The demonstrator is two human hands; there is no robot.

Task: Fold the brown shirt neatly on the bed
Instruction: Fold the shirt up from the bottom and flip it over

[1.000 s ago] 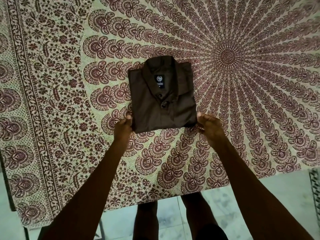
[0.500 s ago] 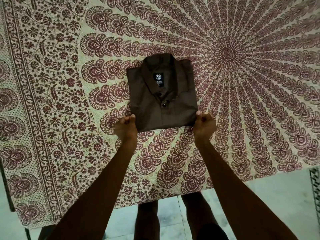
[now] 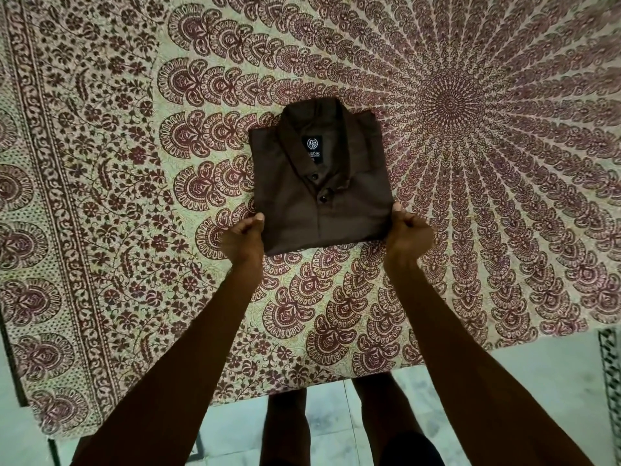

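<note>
The brown shirt (image 3: 319,196) lies folded into a compact rectangle on the bed, collar up and away from me, with a dark label and two buttons showing. My left hand (image 3: 243,235) pinches its near left corner between thumb and curled fingers. My right hand (image 3: 406,230) grips the near right corner in the same way. Both arms reach straight out from the bed's near edge.
A cream bedsheet (image 3: 134,196) with a maroon mandala and floral border covers the bed. Its near edge (image 3: 302,388) drops to a pale tiled floor (image 3: 537,381), where my legs (image 3: 336,425) stand. A patterned mat edge (image 3: 610,381) shows at far right.
Both hands have slid a little farther up the shirt's near corners and closed tighter on them. The folded shirt stays in place.
</note>
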